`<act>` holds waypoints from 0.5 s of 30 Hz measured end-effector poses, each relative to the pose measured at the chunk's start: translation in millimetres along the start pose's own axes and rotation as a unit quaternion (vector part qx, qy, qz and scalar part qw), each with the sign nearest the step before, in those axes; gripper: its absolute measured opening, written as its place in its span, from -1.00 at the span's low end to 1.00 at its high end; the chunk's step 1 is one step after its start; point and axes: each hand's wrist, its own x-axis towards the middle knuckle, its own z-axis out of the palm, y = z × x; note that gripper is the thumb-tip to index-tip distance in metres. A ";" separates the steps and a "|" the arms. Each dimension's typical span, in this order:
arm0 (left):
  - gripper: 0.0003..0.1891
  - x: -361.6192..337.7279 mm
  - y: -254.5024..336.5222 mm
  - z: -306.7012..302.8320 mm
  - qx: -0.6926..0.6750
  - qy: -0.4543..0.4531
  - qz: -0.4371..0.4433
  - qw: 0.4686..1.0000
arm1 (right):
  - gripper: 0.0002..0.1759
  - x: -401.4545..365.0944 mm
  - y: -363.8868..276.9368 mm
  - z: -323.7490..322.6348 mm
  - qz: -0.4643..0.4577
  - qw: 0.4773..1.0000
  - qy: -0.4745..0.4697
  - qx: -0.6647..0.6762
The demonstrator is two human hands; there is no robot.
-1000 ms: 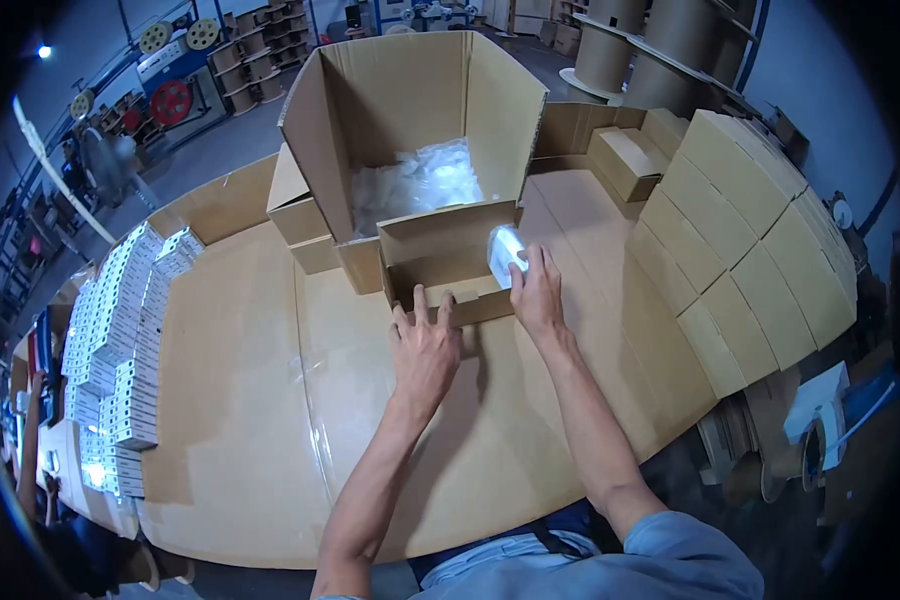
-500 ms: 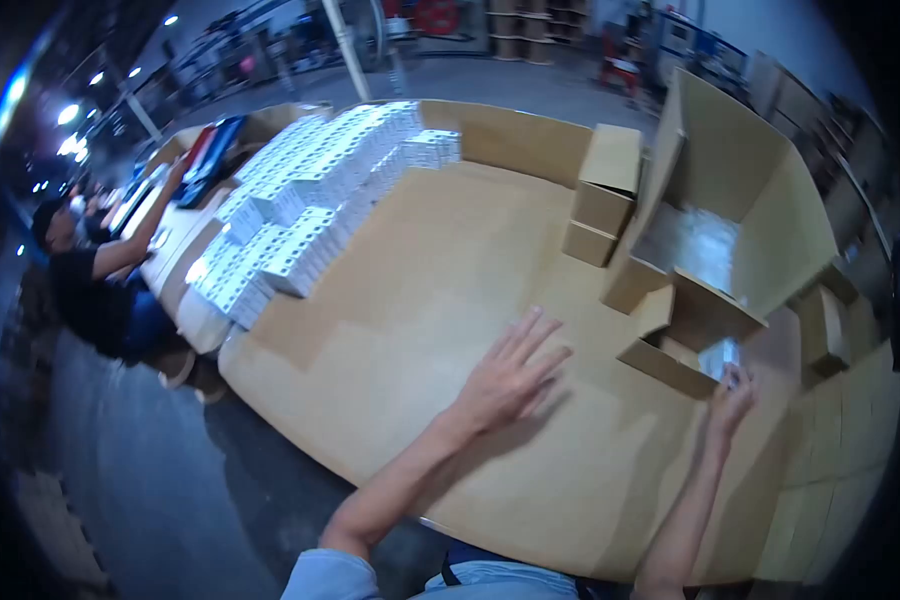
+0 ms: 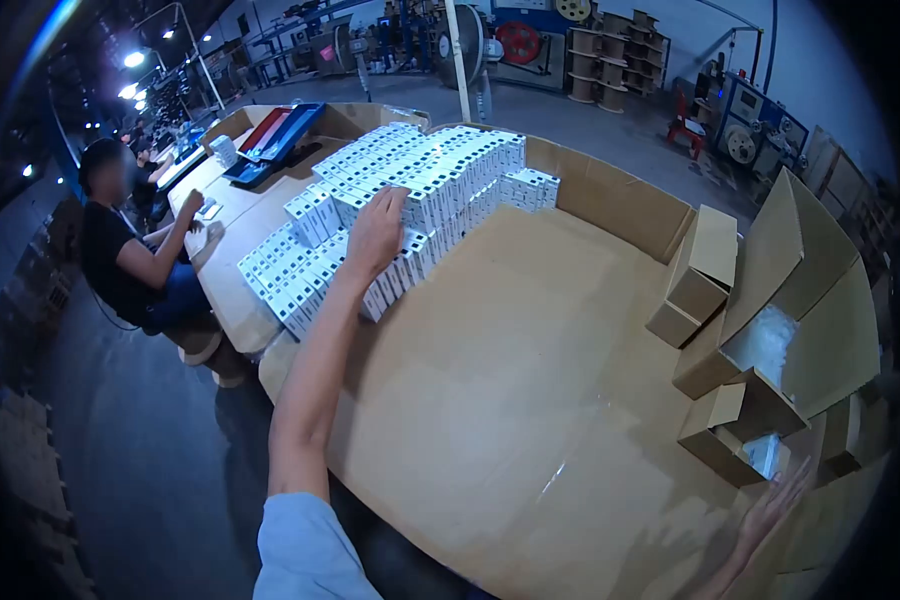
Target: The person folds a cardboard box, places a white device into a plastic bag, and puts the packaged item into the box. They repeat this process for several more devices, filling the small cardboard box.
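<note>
My left hand [image 3: 376, 236] reaches onto the stacked small white boxes [image 3: 450, 170], its fingers bent down over a box at the near side of the pile; whether it grips one is hidden. At the right, my right hand [image 3: 773, 500] has its fingers stretched out beside a small open cardboard box [image 3: 718, 447]. A white packet [image 3: 763, 454] lies inside that box, near my right fingertips. Behind it stands a larger open carton [image 3: 707, 372] with clear plastic bags [image 3: 765, 343] in it.
A closed cardboard box [image 3: 703, 262] stands left of the large carton. Low cardboard walls [image 3: 610, 207] edge the cardboard-covered table [image 3: 490, 360]. A co-worker [image 3: 120, 240] sits at the left, near a blue tray [image 3: 282, 150].
The view has swung left. My left hand has moved from over the table to the white boxes. My right hand has let go of the white packet and its fingers have spread.
</note>
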 end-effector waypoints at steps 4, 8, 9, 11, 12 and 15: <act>-0.45 5.4 -10.9 13.0 0.028 -0.019 -0.006 0.999 | -0.29 11.0 -36.7 -26.4 -0.004 0.999 0.005 0.047; -0.63 -1.3 -17.5 15.2 0.066 -0.002 0.000 0.998 | -0.36 11.9 -59.0 -23.9 -0.025 0.989 0.020 0.143; -0.65 -5.6 -16.7 11.6 0.056 0.012 -0.006 0.998 | -0.37 11.1 -71.6 -26.6 -0.022 0.981 -0.003 0.190; -0.68 -12.9 -0.4 0.6 0.023 0.038 -0.009 0.999 | -0.39 6.0 -110.3 -43.4 -0.005 0.961 -0.046 0.274; -0.65 -15.8 17.5 -12.8 0.004 0.050 -0.014 0.999 | -0.38 0.2 -128.9 -51.5 0.009 0.940 -0.084 0.332; -0.62 -42.0 93.7 -40.5 -0.134 0.057 -0.078 0.986 | -0.29 -18.3 -177.4 -70.5 0.123 0.730 -0.274 0.614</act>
